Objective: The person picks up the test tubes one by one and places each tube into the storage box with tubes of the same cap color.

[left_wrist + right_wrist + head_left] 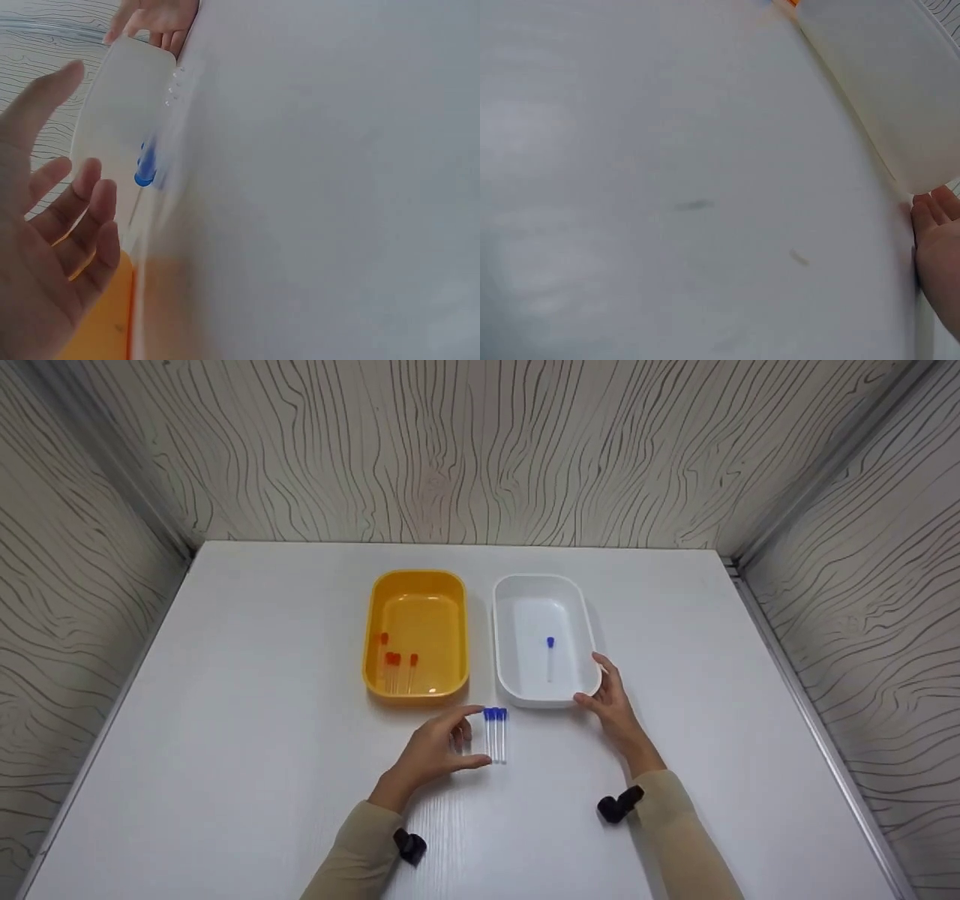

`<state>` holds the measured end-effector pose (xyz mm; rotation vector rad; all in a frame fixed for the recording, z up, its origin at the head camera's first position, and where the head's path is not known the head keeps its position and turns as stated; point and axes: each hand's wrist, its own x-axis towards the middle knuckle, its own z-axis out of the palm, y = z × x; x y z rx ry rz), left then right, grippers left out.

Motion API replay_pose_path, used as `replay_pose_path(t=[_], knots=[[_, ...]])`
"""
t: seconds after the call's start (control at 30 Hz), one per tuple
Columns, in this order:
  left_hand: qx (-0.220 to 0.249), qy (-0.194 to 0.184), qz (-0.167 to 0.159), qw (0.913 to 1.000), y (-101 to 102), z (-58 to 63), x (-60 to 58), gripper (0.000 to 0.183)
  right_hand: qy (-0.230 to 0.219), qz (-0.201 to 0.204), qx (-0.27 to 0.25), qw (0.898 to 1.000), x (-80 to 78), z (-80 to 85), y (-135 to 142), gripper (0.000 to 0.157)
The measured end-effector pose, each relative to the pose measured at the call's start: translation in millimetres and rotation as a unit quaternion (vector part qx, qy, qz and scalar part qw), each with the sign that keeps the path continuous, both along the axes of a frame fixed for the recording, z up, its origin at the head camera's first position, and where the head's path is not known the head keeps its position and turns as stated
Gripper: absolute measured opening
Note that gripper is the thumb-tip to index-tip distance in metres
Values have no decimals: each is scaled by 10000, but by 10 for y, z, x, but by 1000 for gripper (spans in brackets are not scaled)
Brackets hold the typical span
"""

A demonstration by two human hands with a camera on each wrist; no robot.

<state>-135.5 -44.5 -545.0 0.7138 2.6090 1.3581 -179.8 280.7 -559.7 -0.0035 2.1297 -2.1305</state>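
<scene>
Several thin clear tubes with blue caps [496, 735] lie side by side on the white table, their caps pointing away from me. My left hand [439, 742] is just left of them, thumb and index finger spread toward their two ends; whether the fingertips touch is unclear. In the left wrist view, the fingers [101, 202] are loosely bent with nothing between them. The white tray [517, 697] stands beyond the tubes, with one blue-capped tube [550, 660] inside. My right hand [613, 712] holds its near right corner, thumb at the front rim and fingers along the side.
Left of the white tray stands a yellow tray [416, 699] with several red-capped tubes [394, 673] in its near part. A narrow gap separates the trays. Wood-patterned panels [435, 450] rise behind the table [262, 720] and on both sides.
</scene>
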Motion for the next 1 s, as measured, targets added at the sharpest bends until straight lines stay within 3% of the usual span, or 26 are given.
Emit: replay_pose_path(t=[0.17, 0.47, 0.8, 1.0], knots=[[-372, -82, 113, 9992, 36, -12, -55, 82, -20, 72, 122, 9999, 9, 5, 7, 83], [-920, -161, 123, 9956, 91, -52, -109, 90, 184, 295, 19, 9994, -21, -8, 6, 66], [-1186, -279, 162, 9924, 140, -74, -138, 97, 28, 336, 114, 9994, -8, -10, 53, 73], [-1377, -552, 244, 9886, 168, -65, -142, 98, 7, 335, 113, 9994, -15, -5, 54, 72]])
